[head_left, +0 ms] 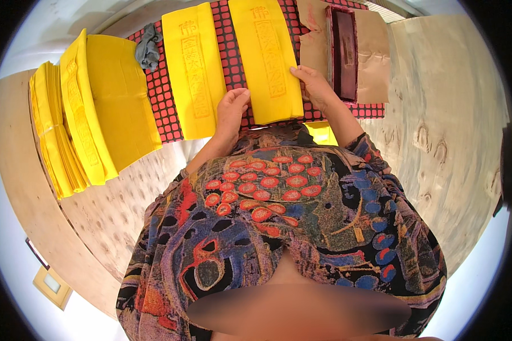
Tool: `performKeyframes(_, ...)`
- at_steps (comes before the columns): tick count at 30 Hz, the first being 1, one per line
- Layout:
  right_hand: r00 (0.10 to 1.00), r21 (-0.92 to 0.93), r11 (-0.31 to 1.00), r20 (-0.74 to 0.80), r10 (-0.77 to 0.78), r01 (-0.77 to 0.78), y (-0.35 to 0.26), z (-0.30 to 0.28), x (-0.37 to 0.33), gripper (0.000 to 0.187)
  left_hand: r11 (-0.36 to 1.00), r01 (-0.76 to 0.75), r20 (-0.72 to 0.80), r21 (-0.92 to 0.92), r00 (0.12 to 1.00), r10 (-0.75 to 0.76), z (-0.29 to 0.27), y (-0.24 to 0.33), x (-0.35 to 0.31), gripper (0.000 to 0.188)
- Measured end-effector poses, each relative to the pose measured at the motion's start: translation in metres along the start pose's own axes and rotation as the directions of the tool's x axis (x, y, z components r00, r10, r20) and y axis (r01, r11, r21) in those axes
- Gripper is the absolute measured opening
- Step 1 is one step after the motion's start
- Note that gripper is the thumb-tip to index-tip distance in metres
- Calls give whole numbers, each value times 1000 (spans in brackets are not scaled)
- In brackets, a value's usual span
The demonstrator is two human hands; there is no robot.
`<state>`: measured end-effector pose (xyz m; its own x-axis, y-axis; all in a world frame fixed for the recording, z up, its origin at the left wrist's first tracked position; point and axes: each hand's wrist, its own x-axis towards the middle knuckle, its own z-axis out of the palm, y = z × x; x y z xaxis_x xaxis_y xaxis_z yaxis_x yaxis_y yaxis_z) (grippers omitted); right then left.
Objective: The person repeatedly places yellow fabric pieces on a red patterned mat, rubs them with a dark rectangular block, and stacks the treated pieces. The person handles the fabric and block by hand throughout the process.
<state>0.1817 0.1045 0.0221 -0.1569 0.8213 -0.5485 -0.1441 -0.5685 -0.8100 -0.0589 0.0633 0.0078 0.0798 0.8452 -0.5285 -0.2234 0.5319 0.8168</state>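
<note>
Two long yellow paper sheets printed with red characters lie side by side on a red-and-black checked mat point(164, 102). My left hand point(232, 108) rests on the near end of the left yellow sheet point(192, 68), fingers pressing its right edge. My right hand point(313, 84) lies flat against the right edge of the right yellow sheet point(270, 57), fingertips on the paper. Neither hand grips anything. My patterned top hides the near edge of the mat.
A thick stack of yellow sheets point(79, 119) sits at the left on the pale wooden table point(438, 113). A dark red oblong block point(343, 51) lies on brown paper point(375, 57) beside my right hand. A grey cloth point(148, 48) is bunched on the mat.
</note>
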Motion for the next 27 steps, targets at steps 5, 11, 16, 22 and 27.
performKeyframes(5,999,107,994,12,32,-33,-10,9,-3,32,881,341,372,-327,904,-211,-4,7,4,32)
performKeyframes(11,994,87,991,46,97,-100,-20,7,13,42,876,317,385,-364,907,-168,3,0,2,35)
performKeyframes(16,991,314,949,128,-36,-7,-46,3,72,45,948,223,381,-225,916,-125,0,12,-8,33)
performKeyframes(22,974,378,921,159,-160,89,-85,14,101,36,998,5,309,59,951,-23,-9,37,-38,32)
performKeyframes(27,929,281,940,258,-267,192,-98,58,98,34,997,-71,172,-14,982,73,-40,40,-60,32)
